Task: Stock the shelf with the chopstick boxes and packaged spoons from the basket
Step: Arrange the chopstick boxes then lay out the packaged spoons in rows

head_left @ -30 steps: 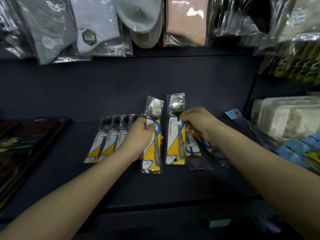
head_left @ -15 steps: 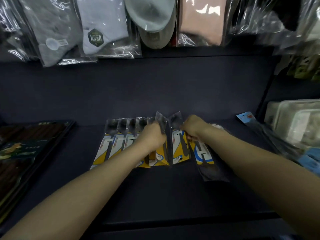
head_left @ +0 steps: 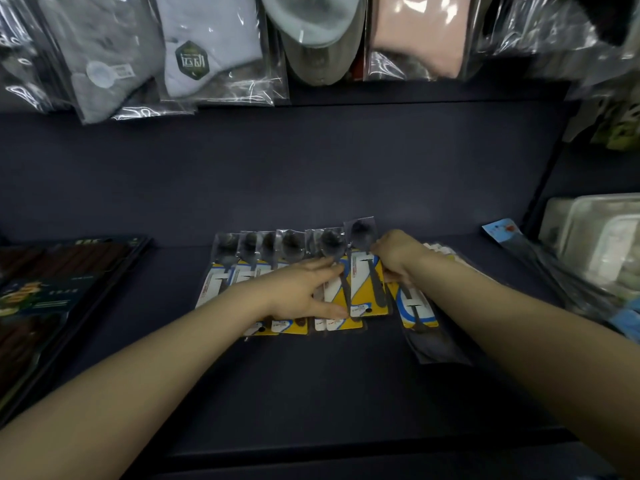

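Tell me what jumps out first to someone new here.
Two bare forearms reach in to a row of packaged spoons at mid-shelf: the left hand lies flat on them, the right hand grips the rightmost pack. Bagged socks hang above; dark chopstick boxes sit far left.

Both forearms reach forward, the left hand [head_left: 300, 292] flat with fingers straight, the right hand [head_left: 398, 255] curled.
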